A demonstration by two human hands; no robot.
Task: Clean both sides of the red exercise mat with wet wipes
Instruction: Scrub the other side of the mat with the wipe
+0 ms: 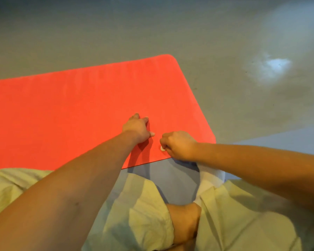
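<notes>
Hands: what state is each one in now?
Left hand: resting on the mat, fingers hidden, cannot tell.
Right hand: pinching a white wipe.

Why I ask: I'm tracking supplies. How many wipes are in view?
1. A small white wipe is pinched by the right hand, on the red mat close to its near edge. The left hand shows none, though more could be hidden under either hand.

I see the red mat (pixel 71 115) flat on the grey floor (pixel 243 96), rounded corner at 12 o'clock; the left hand (pixel 137 128) presses it, and at its 4 o'clock the right hand (pixel 179 145) pinches a white wipe (pixel 163 148)
</notes>
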